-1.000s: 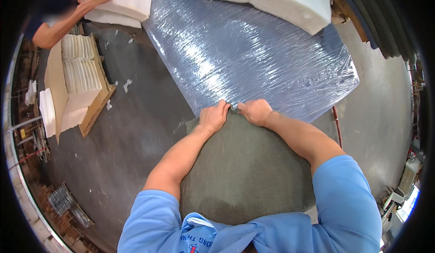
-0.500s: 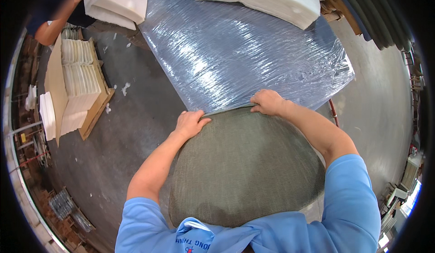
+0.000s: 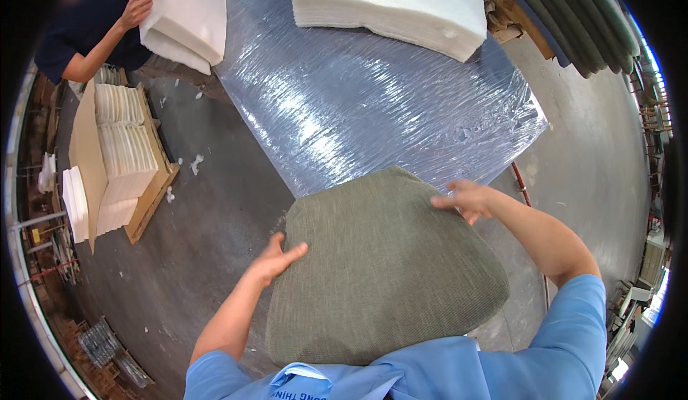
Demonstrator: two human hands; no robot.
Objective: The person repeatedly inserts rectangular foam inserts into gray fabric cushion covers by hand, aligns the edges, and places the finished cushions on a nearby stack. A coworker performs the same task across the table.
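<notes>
Settling the olive-green covered cushion (image 3: 390,264) well would, I judge, take light, even pressure from both sides, palms kept flat along its edges so the fabric lies smooth and does not get dragged askew. It lies between the blue shirt (image 3: 444,364) and the near corner of the plastic-wrapped table (image 3: 373,113), overlapping that corner in view. The left hand (image 3: 271,260) is at the left edge, thumb spread away from the fingers; the right hand (image 3: 467,201) is loose by the far right edge, fingers half curled. Neither clenches the cloth, though blur on the right hand leaves contact uncertain. The cushion's underside is hidden, so what supports it cannot be told
</notes>
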